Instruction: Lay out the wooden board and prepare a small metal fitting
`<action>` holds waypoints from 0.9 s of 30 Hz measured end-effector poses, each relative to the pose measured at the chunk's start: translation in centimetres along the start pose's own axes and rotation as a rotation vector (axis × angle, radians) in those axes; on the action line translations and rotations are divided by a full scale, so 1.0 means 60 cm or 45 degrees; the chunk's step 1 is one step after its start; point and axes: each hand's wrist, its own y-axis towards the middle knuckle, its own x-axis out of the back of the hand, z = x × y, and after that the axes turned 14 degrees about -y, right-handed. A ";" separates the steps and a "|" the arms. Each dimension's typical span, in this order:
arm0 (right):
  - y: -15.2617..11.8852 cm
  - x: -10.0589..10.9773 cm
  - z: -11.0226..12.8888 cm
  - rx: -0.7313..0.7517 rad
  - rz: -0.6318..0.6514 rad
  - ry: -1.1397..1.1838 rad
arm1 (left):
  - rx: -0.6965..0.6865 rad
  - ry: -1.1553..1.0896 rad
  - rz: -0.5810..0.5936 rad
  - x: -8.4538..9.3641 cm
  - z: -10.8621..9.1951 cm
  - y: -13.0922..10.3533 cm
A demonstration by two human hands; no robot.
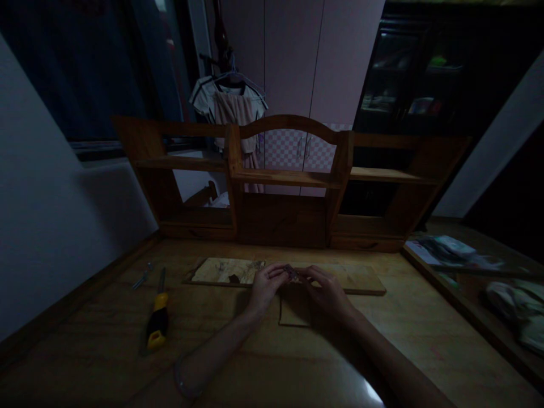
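Observation:
My left hand [268, 286] and my right hand [325, 288] meet over the table in front of me, both with fingers closed in a pinch. Between their fingertips is a small dark, purplish piece [291, 272], too dim to name. Just behind the hands lies a long wooden board [359, 276], its left part pale and stained with dark marks. A short wooden board [294, 315] is below the hands, partly in shadow. To the left rests a yellow and black screwdriver [158, 320], its shaft pointing away from me. Several screws [139, 281] lie beyond it.
A wooden shelf unit [289, 180] with open compartments stands along the back of the wooden table [238, 374]. At right, past a raised edge [463, 309], are papers [454, 249] and a cloth-like bundle [516, 311]. A wall [85, 226] borders the left side.

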 end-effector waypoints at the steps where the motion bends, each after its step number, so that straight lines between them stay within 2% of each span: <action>1: 0.000 -0.002 -0.004 0.011 -0.005 -0.006 | 0.031 -0.037 -0.012 -0.002 -0.001 -0.003; 6: 0.001 -0.007 -0.013 0.029 -0.037 -0.016 | 0.130 -0.128 -0.005 -0.005 0.000 -0.006; 21: 0.000 -0.005 -0.012 0.001 -0.046 0.039 | 0.036 0.011 0.081 0.002 0.003 0.000; 24: 0.001 -0.002 -0.006 -0.055 -0.025 0.077 | 0.021 0.049 0.064 0.003 0.004 0.002; 27: 0.003 0.001 0.000 -0.020 0.020 0.075 | 0.030 0.055 0.035 0.003 0.004 0.003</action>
